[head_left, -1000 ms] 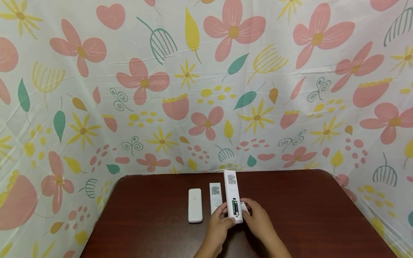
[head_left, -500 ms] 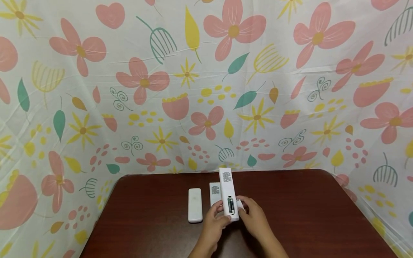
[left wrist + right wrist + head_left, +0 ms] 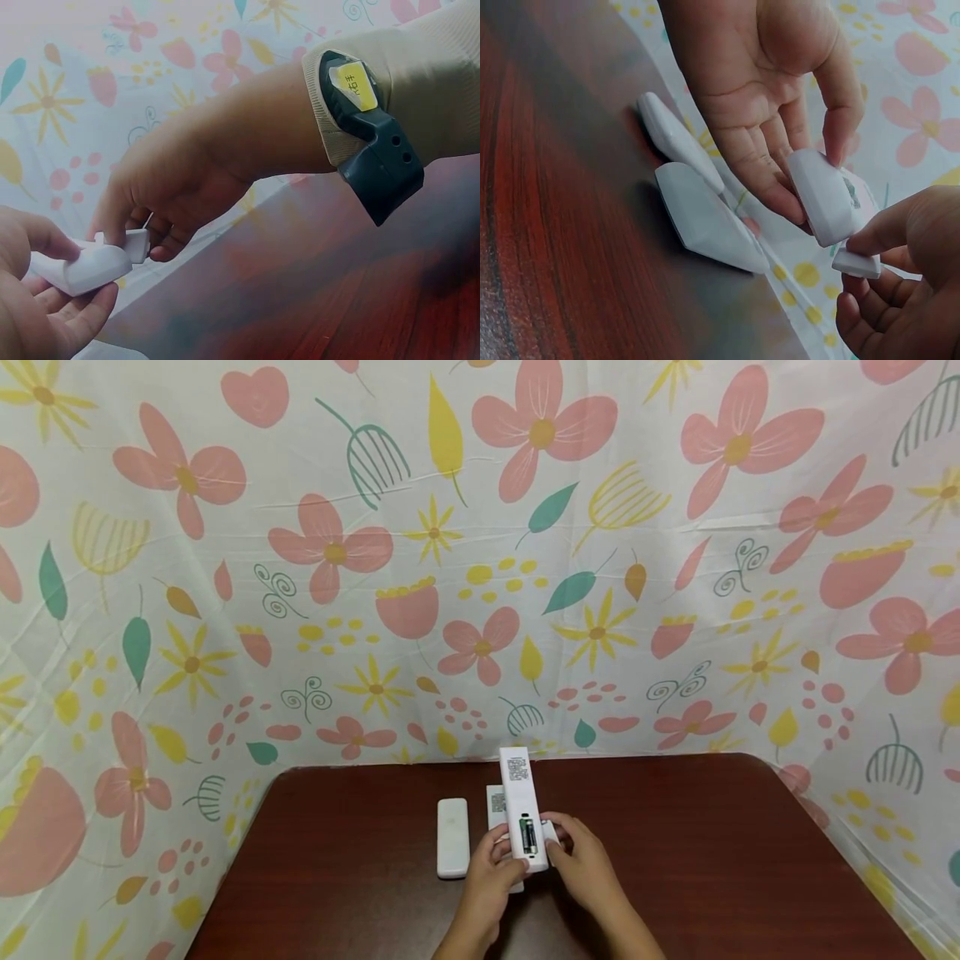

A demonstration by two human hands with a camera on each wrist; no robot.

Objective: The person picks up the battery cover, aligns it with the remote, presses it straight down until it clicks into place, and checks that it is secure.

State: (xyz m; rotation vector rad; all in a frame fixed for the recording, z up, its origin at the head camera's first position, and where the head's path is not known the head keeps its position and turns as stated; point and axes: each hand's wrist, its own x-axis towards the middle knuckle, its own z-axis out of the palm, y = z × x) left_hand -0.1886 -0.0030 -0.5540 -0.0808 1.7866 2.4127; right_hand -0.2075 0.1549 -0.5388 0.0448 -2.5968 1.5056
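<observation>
A white remote control (image 3: 517, 793) lies back side up in my left hand (image 3: 483, 881), which grips its near end above the table. Its battery compartment is uncovered, and batteries (image 3: 528, 836) show inside. Beside it, my right hand (image 3: 588, 864) pinches a small white battery cover (image 3: 857, 264) between thumb and fingers. The right wrist view shows the cover close to the side of the held remote (image 3: 821, 199); whether they touch, I cannot tell. A second white remote (image 3: 496, 806) lies on the table, partly hidden behind the held one and my left hand.
Left of the hands, another white remote (image 3: 452, 839) lies on the dark red-brown table (image 3: 337, 860). A flower-patterned cloth (image 3: 480, 568) hangs behind the table and along both sides. A wrist camera mount (image 3: 382, 165) is strapped on the right forearm.
Both hands have shifted a little to the left with the remote and battery cover. More of the second remote's near end now shows beneath my left hand, while its top is more covered.
</observation>
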